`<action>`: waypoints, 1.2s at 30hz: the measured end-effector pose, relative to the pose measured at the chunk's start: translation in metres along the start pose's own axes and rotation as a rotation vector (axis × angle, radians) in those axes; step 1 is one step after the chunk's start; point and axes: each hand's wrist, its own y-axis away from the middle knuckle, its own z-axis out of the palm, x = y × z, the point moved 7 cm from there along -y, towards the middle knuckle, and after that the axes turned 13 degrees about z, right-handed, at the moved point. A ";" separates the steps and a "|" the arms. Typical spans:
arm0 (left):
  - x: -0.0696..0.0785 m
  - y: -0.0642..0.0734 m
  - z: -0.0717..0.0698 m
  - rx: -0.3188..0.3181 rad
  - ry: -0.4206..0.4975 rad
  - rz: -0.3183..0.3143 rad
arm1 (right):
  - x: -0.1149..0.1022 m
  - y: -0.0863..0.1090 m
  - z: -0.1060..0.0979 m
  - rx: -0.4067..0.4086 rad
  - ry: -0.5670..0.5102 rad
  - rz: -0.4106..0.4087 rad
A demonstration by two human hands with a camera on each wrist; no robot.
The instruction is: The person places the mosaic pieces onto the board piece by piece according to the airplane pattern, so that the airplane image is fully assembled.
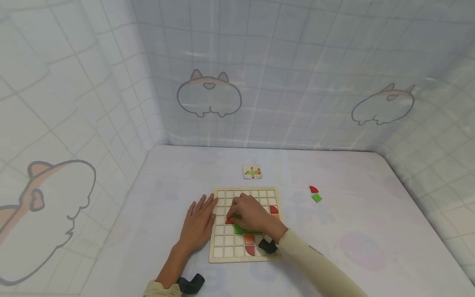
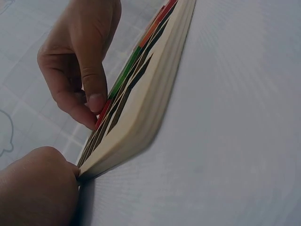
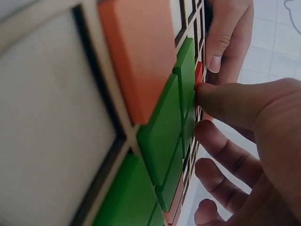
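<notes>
A wooden grid board (image 1: pixel 219 240) lies on the table with coloured pieces set in its cells. My right hand (image 1: pixel 249 212) reaches over it, thumb and forefinger pinching a red quarter-circle piece (image 1: pixel 228 221) at a cell left of the green square pieces (image 3: pixel 162 132). In the left wrist view the red piece (image 2: pixel 102 114) sits at the thumb tip, low against the grid. My left hand (image 1: pixel 198 222) rests flat on the table, fingertips at the board's left edge. Nearer the front are an orange piece (image 1: pixel 249 239) and another red quarter-circle (image 1: pixel 250 250).
Behind the board lies a small pattern card (image 1: pixel 252 172). To the right on the table are a loose red quarter-circle (image 1: pixel 313 189) and a green square (image 1: pixel 317 198). Black wrist devices (image 1: pixel 191 284) show at both wrists. Cloth walls (image 1: pixel 259 82) enclose the table.
</notes>
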 end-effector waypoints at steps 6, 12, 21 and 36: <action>0.003 -0.001 -0.002 0.004 0.009 -0.009 | 0.011 0.008 -0.009 0.035 -0.063 0.006; 0.005 -0.002 -0.005 0.004 0.016 -0.026 | 0.054 0.034 -0.036 0.184 -0.090 0.114; 0.004 -0.001 -0.004 0.004 0.002 -0.024 | 0.152 0.107 -0.083 0.380 0.038 0.585; 0.004 -0.001 -0.004 0.012 0.016 -0.025 | 0.203 0.150 -0.094 0.315 0.065 0.792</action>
